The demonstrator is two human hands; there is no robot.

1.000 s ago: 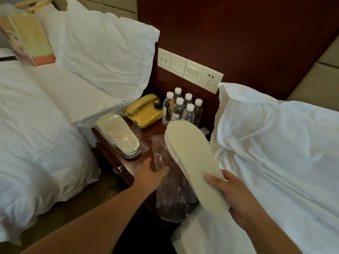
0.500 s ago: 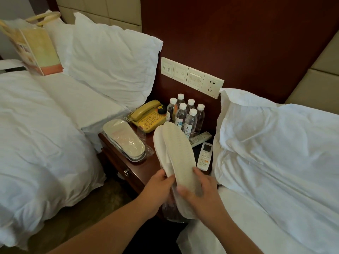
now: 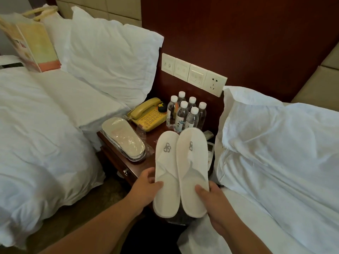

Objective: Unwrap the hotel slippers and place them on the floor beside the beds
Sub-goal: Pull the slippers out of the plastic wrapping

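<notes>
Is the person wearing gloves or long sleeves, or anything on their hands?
No gloves and no sleeves in view. The left hand and right hand are bare, and both forearms are uncovered right down to the bottom edge of the picture. No rings, watch or bracelet show on the parts that can be seen.

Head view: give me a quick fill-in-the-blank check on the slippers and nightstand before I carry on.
1. The left hand and right hand each hold one unwrapped white ____.
2. The wrapped slipper pair lies on the nightstand beside the yellow ____.
3. The number of water bottles behind the held slippers is ____.

Missing words: slipper; telephone; six
</notes>
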